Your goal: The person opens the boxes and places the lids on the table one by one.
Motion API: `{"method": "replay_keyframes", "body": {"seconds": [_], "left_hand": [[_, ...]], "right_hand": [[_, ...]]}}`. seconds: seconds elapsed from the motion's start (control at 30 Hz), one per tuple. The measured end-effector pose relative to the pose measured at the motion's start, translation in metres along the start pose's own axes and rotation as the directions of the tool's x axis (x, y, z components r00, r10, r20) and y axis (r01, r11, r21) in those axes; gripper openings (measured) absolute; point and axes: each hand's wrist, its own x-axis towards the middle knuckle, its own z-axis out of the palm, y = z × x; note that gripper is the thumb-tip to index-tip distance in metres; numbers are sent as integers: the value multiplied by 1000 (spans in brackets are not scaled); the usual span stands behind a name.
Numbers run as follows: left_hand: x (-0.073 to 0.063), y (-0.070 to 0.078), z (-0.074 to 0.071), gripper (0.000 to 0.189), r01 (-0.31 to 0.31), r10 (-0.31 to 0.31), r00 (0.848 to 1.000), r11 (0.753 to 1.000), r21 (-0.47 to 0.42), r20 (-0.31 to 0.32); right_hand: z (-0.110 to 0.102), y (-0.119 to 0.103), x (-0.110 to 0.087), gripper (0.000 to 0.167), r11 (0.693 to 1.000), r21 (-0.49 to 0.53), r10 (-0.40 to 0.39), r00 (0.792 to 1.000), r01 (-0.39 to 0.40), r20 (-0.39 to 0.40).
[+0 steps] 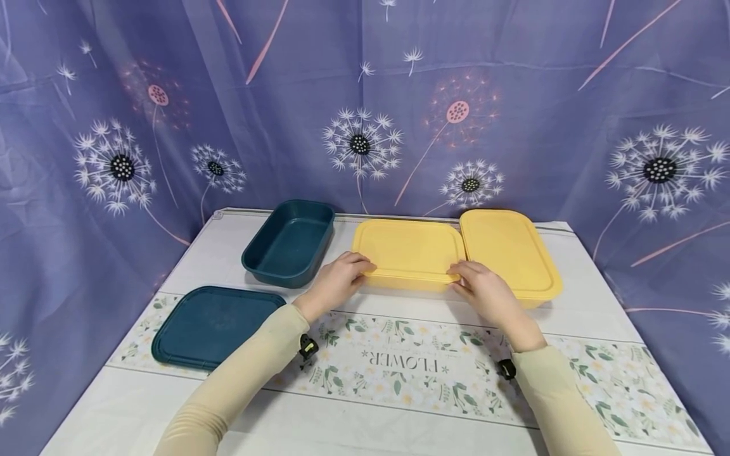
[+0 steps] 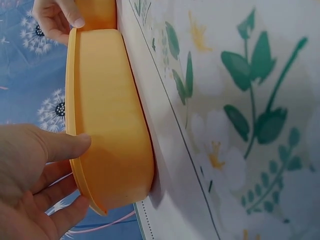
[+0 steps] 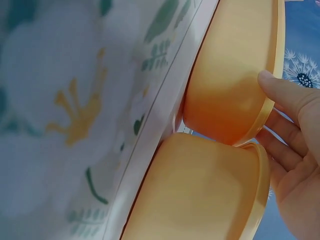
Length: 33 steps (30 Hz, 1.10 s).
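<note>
A yellow lidded food container [image 1: 407, 288] lies lengthwise in the middle of the table, its yellow lid [image 1: 407, 247] on top. My left hand [image 1: 338, 282] pinches the lid's near left corner, thumb on the front rim and fingers around the corner. At the near right corner, my right hand [image 1: 485, 292] grips the lid rim the same way, its thumb [image 3: 285, 87] against the front. In the left wrist view the container's front wall [image 2: 110, 115] shows below the lid. Part of the lid's far side is hidden in both wrist views.
Close by on the right stands a second yellow container [image 1: 510, 253] with its lid on. To the left are an open dark teal container [image 1: 291, 244] and, nearer, a flat teal lid [image 1: 219, 326]. A flowered runner [image 1: 399, 373] crosses the white table; a purple curtain [image 1: 285, 126] hangs behind.
</note>
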Motion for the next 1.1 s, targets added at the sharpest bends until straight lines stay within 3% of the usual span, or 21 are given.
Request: {"method": "replay_keyframes", "body": {"seconds": [0.43,0.77,0.9,1.1], "left_hand": [[-9,-2,-3,27,-56,55,998,998,-9,-16],[-15,-6,-2,28,-44,43,999,996,-76,-21],[-19,-8,-2,36,-2,-4,999,990,-140,-40],[-22,-13,-1,69,155,-167,986,953,-259,-26]], "right_hand": [[0,-4,-7,24,999,-7,-43,999,43,-27],[0,-3,-9,26,997,-5,-77,996,77,-42],[1,-3,-9,27,997,12,-74,996,74,-43],[1,-2,-10,34,997,39,-57,997,59,-50]]}}
